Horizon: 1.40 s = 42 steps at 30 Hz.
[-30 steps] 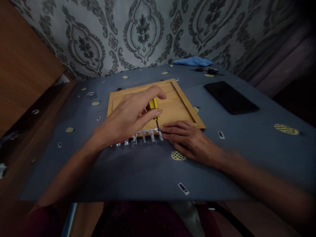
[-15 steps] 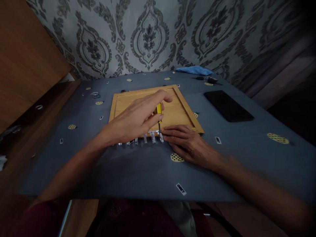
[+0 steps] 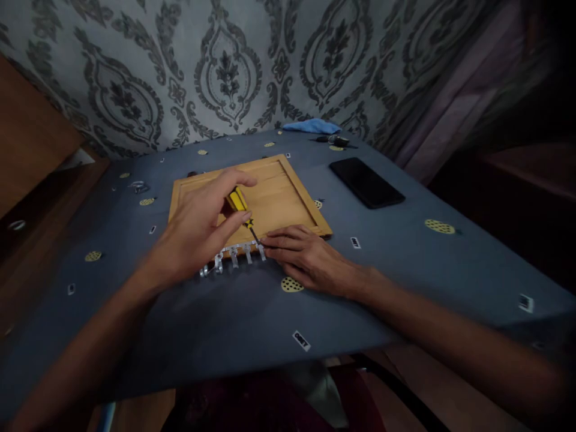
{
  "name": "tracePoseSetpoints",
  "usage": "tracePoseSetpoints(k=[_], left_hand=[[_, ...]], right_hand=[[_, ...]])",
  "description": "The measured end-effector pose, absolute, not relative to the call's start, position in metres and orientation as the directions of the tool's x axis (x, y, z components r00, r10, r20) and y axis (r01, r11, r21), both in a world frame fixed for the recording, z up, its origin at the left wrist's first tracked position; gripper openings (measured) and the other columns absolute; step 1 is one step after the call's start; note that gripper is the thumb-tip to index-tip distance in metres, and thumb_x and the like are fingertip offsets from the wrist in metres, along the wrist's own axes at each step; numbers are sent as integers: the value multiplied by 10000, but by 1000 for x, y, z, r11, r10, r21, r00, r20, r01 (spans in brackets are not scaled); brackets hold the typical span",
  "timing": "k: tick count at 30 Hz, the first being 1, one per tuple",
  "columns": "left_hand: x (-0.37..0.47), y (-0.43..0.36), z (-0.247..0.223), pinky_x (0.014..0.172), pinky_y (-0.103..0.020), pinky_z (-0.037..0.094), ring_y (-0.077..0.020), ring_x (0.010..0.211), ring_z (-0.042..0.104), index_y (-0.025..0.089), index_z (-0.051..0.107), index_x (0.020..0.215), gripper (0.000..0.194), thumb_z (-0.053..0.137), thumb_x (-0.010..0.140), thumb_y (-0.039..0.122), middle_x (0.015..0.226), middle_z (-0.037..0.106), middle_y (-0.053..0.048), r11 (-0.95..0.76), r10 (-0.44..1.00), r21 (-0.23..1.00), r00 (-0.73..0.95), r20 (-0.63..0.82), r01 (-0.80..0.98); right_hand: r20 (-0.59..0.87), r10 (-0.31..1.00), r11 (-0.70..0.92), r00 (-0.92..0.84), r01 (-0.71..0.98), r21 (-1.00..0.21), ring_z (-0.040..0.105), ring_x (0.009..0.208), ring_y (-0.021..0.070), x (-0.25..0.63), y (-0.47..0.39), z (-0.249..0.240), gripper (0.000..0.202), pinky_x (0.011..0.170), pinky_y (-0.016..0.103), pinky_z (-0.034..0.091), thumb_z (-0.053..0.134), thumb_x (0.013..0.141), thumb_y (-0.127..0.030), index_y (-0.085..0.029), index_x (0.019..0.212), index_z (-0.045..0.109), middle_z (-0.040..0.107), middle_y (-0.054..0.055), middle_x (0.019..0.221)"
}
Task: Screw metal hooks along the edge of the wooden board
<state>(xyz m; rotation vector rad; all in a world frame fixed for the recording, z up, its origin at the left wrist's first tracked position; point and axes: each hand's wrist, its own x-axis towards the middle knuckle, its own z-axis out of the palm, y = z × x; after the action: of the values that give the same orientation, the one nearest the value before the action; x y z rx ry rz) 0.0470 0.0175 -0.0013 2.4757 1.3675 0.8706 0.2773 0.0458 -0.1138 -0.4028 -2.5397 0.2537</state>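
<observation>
My left hand (image 3: pixel 202 219) is closed around the yellow handle of a screwdriver (image 3: pixel 237 200), its index finger raised off the handle. The screwdriver's shaft slants down to the right, its tip at the right end of a metal hook rack (image 3: pixel 234 253). That rack runs along the near edge of a framed wooden board (image 3: pixel 288 192), its several hooks hanging toward me. My right hand (image 3: pixel 310 258) lies low with fingers stretched out, the fingertips against the rack's right end beside the screwdriver tip. Whether a screw sits under the tip is too small to tell.
A black phone (image 3: pixel 366 183) lies on the blue patterned tablecloth (image 3: pixel 382 270), right of the board. Behind it are a dark tool-like object (image 3: pixel 337 141) and a blue cloth (image 3: pixel 312 126) by the wall. A small clear item (image 3: pixel 138 187) lies at the left.
The view has turned right, so everything appears shifted left. The screwdriver, upright before, now leans with its handle to the left. My right hand stays at the rack's right end.
</observation>
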Motion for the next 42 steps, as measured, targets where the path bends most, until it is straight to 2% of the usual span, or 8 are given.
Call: tracePoseSetpoints(k=[4,8,10,18,24,30,37,42], left_hand=[[47,19,-4,737,-273,505,-166,854,648,202,592,1218,334,616,891,263,1023,680,-40,-537,839,483,380,389,691],[51,20,-5,648,-234,504,-128,753,629,223,642,1122,260,658,877,309,983,686,-16,-516,845,483,329,421,708],[53,19,-4,663,-222,514,-118,748,626,238,660,1085,232,686,859,285,975,686,-1,-507,845,482,302,442,714],[59,14,-1,781,-197,523,-135,944,650,278,673,1082,269,715,832,189,994,685,14,-448,887,650,214,408,614],[65,21,-8,712,-171,530,-113,880,639,272,695,1072,305,756,788,177,965,657,28,-449,871,588,183,456,673],[65,26,-3,778,-148,527,-98,883,665,280,685,1143,434,765,751,112,942,697,28,-456,884,673,209,418,582],[64,24,-12,751,-136,518,-86,835,637,273,697,1084,338,764,772,164,886,662,34,-458,873,664,161,460,591],[66,20,-8,747,-148,522,-102,877,652,298,704,1126,391,766,764,166,938,663,26,-443,876,632,155,458,636]], right_hand=[[469,353,929,-809,247,-274,569,1221,257,278,44,-112,341,1011,468,487,500,938,-117,-133,1240,656,697,97,1260],[474,365,926,-801,259,-274,549,1234,265,279,43,-112,328,997,482,471,498,945,-111,-130,1229,662,682,111,1289],[468,374,923,-800,271,-274,549,1226,265,280,43,-112,326,993,483,465,492,951,-108,-139,1227,663,676,107,1301],[448,373,920,-812,262,-291,557,1168,260,281,43,-106,314,997,438,452,447,1000,-131,-98,1246,641,670,111,1297],[434,383,913,-816,263,-310,545,1198,261,282,43,-106,324,1016,446,435,447,1011,-140,-120,1283,623,659,107,1311],[433,381,914,-817,262,-310,549,1184,272,281,44,-106,329,1009,458,436,435,1013,-130,-97,1282,621,660,126,1297],[446,380,916,-810,261,-304,550,1188,269,282,44,-109,328,997,476,437,440,1011,-139,-140,1282,625,663,126,1289],[440,375,917,-816,256,-307,548,1165,274,282,44,-108,336,1008,455,423,439,1009,-134,-91,1289,618,657,131,1286]])
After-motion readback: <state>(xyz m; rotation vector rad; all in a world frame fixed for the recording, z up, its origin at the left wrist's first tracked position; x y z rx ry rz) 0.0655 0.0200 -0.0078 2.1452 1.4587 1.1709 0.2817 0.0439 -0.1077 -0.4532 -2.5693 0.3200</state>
